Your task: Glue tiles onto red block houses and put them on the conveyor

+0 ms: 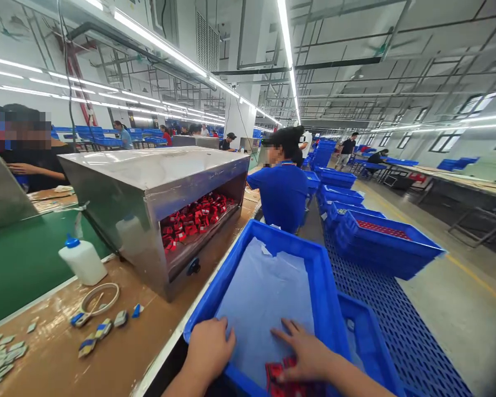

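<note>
A blue plastic crate (330,270) lies in front of me, lined with a bluish-grey paper sheet (268,292). My left hand (209,344) is closed over the crate's near left rim, its thumb toward the inside. Inside the crate my right hand (308,353) is open, fingers spread low over the sheet. Below its palm are small red pieces (275,375) with dark markings at the crate's near end. The hand partly covers them, and I cannot tell whether the fingers touch them.
On the left bench stands a metal box (157,176) with many red pieces inside. Near it are a white squeeze bottle (84,262), a tape ring (107,300) and small flat pieces (4,353). A co-worker in blue (283,193) sits ahead. Stacked blue crates (380,242) line the right.
</note>
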### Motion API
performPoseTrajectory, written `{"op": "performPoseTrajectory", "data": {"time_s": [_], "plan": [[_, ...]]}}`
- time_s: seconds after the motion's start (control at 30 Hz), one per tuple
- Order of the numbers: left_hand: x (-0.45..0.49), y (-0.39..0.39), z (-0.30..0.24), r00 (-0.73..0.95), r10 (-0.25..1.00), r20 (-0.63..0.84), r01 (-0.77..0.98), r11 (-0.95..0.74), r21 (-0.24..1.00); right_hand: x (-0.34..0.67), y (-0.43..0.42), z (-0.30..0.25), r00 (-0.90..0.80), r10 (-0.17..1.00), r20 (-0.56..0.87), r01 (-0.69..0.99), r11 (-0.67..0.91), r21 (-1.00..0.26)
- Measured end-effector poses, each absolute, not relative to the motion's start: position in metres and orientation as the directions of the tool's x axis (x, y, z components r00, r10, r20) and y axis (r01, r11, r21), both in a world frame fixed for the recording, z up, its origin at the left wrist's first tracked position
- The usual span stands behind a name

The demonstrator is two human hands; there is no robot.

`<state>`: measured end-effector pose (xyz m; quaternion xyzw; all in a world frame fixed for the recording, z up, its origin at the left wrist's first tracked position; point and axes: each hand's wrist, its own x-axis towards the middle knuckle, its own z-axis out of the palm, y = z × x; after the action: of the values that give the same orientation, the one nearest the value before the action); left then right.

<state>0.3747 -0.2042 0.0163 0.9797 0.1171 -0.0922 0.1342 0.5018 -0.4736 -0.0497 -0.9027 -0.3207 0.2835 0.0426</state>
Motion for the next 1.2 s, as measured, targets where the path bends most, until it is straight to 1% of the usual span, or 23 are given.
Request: {"op": "performPoseTrajectory", "data": {"time_s": [0.03, 0.13, 0.27, 0.37, 0.47, 0.57, 0.67, 0.73, 0.83, 0.93, 1.0, 1.07, 1.1, 1.17, 1.2], "plan": [[0.375, -0.204, 0.016, 0.955, 0.202, -0.216, 0.252, -0.939, 0.234, 0.486, -0.482, -0.051, 0.633, 0.581, -0.513, 0.534, -0.806, -0.255], [0.374, -0.204, 0.016, 0.961, 0.194, -0.196, 0.236, -0.948, 0.216, 0.451, -0.481, -0.044, 0.665, 0.557, -0.498, 0.526, -0.822, -0.217], [0.372, -0.203, 0.013, 0.966, 0.191, -0.174, 0.226, -0.952, 0.206, 0.436, -0.47, -0.032, 0.677, 0.581, -0.451, 0.59, -0.795, -0.138], [0.371, -0.202, 0.011, 0.964, 0.206, -0.17, 0.239, -0.95, 0.203, 0.439, -0.474, -0.037, 0.66, 0.623, -0.419, 0.648, -0.755, -0.1], [0.371, -0.203, 0.009, 0.961, 0.218, -0.167, 0.251, -0.945, 0.21, 0.446, -0.482, -0.047, 0.587, 0.666, -0.461, 0.709, -0.697, -0.104], [0.37, -0.205, 0.009, 0.964, 0.21, -0.166, 0.241, -0.949, 0.201, 0.448, -0.487, -0.053, 0.569, 0.665, -0.484, 0.722, -0.686, -0.093], [0.37, -0.205, 0.009, 0.968, 0.188, -0.166, 0.216, -0.961, 0.174, 0.445, -0.487, -0.052, 0.629, 0.641, -0.439, 0.69, -0.721, -0.063], [0.371, -0.203, 0.011, 0.968, 0.128, -0.216, 0.165, -0.973, 0.159, 0.445, -0.485, -0.05, 0.681, 0.596, -0.425, 0.636, -0.769, -0.061], [0.377, -0.202, 0.02, 0.946, 0.003, -0.323, 0.052, -0.988, 0.143, 0.45, -0.485, -0.053, 0.742, 0.537, -0.401, 0.554, -0.828, -0.084], [0.393, -0.218, 0.028, 0.921, -0.126, -0.367, -0.083, -0.988, 0.132, 0.457, -0.487, -0.066, 0.773, 0.511, -0.376, 0.513, -0.852, -0.104], [0.407, -0.242, 0.024, 0.89, -0.247, -0.383, -0.187, -0.964, 0.189, 0.462, -0.49, -0.078, 0.784, 0.503, -0.364, 0.498, -0.859, -0.116], [0.42, -0.273, 0.009, 0.832, -0.373, -0.41, -0.271, -0.919, 0.287, 0.467, -0.496, -0.093, 0.776, 0.521, -0.355, 0.51, -0.85, -0.134], [0.426, -0.289, -0.003, 0.805, -0.412, -0.428, -0.307, -0.905, 0.295, 0.47, -0.499, -0.101, 0.767, 0.541, -0.343, 0.526, -0.838, -0.147], [0.435, -0.319, -0.03, 0.788, -0.422, -0.447, -0.341, -0.905, 0.253, 0.476, -0.507, -0.115, 0.759, 0.574, -0.306, 0.553, -0.817, -0.161], [0.437, -0.33, -0.045, 0.813, -0.41, -0.413, -0.339, -0.91, 0.237, 0.479, -0.51, -0.121, 0.759, 0.586, -0.284, 0.564, -0.809, -0.163]]}}
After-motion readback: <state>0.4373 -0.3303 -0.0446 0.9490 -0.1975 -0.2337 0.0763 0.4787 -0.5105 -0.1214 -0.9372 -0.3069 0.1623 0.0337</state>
